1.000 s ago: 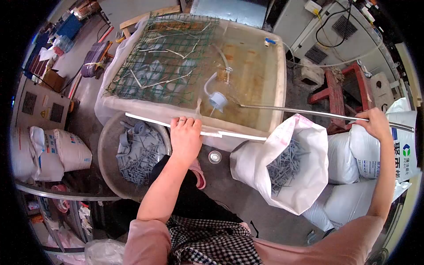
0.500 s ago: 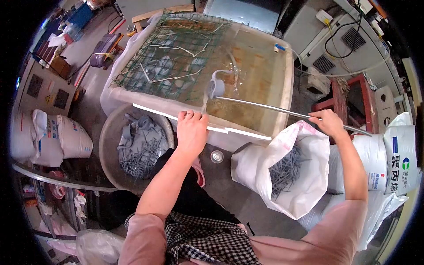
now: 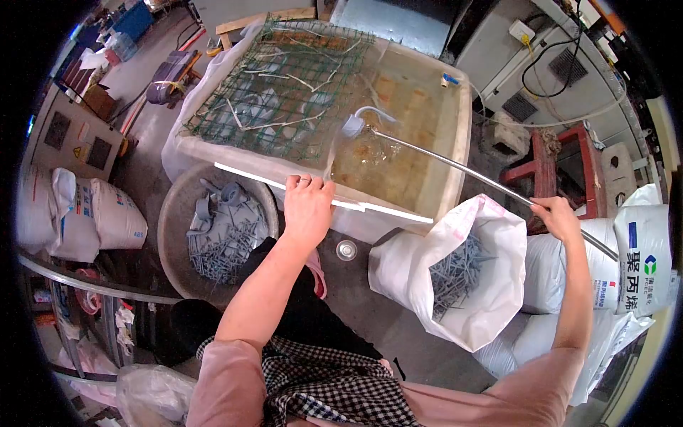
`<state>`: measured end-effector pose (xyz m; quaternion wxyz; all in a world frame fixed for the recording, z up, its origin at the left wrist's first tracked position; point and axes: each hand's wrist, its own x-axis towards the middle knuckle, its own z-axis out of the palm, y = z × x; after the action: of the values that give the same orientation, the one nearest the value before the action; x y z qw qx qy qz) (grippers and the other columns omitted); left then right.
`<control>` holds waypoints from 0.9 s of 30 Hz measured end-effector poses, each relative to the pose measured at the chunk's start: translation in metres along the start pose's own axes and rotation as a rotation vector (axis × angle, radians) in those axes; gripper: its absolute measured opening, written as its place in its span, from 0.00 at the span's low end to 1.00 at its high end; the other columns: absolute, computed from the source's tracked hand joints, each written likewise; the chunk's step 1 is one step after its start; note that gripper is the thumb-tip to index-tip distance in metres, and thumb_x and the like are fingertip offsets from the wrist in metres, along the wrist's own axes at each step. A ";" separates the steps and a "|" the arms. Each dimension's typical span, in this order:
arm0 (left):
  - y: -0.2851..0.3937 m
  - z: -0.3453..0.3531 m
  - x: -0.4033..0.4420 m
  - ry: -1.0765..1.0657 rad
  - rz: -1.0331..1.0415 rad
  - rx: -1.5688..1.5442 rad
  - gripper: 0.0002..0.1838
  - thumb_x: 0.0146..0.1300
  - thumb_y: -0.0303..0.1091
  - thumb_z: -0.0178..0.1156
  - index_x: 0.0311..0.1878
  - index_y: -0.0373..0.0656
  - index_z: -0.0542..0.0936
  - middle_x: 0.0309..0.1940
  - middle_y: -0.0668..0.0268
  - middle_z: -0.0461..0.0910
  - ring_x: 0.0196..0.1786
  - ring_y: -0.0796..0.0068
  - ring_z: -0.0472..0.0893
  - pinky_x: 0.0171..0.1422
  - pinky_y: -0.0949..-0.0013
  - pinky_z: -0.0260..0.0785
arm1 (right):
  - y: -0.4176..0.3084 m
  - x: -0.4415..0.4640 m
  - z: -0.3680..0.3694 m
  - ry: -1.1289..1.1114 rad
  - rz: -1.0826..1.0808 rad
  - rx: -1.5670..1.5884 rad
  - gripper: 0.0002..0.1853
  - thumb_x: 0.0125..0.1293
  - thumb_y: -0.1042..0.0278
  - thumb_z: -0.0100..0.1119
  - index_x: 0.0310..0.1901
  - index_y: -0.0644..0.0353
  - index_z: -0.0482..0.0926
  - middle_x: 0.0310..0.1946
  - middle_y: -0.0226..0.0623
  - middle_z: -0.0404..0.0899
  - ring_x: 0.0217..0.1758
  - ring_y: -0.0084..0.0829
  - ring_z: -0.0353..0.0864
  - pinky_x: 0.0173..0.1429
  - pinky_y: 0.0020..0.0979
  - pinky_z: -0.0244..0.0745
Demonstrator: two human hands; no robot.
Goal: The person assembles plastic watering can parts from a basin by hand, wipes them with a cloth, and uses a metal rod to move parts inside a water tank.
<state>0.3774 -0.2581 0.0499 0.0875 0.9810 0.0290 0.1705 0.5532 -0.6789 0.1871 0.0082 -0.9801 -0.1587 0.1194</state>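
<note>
My right hand (image 3: 558, 217) is closed round a long metal rod (image 3: 455, 165), which slants over the rim of a water tank (image 3: 455, 178). At the rod's far end, in the water, is a grey round plastic part (image 3: 353, 127) with a curved strip (image 3: 377, 112) beside it. Whether rod and part are joined is unclear. My left hand (image 3: 309, 208) rests on the tank's near edge, its fingers curled over a white strip (image 3: 384, 213). A green net (image 3: 284, 92) with pale sticks covers the left half of the tank, with grey pieces under it.
A round tub (image 3: 171, 245) of grey plastic pieces stands at the left front. An open white sack (image 3: 398, 274) with similar pieces stands at the right. Full sacks (image 3: 594, 249) lie beyond it, near a red frame (image 3: 544, 164). A small metal can (image 3: 346, 250) is on the floor.
My right hand has first moved inward, then slightly outward and down with the rod. The grey part has shifted farther from the tank's near edge. My left hand stays on the edge.
</note>
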 end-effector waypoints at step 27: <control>0.000 0.000 0.011 -0.055 -0.036 -0.023 0.12 0.39 0.30 0.66 0.31 0.43 0.78 0.30 0.63 0.76 0.44 0.62 0.76 0.57 0.60 0.60 | -0.160 0.261 0.211 -0.030 -0.325 0.260 0.15 0.64 0.54 0.55 0.44 0.55 0.81 0.38 0.50 0.80 0.44 0.50 0.79 0.48 0.42 0.73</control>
<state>0.3882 -0.2573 0.0534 0.1025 0.9836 0.0422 0.1422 0.6941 -0.4498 -0.0696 0.1513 -0.9304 -0.2979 0.1507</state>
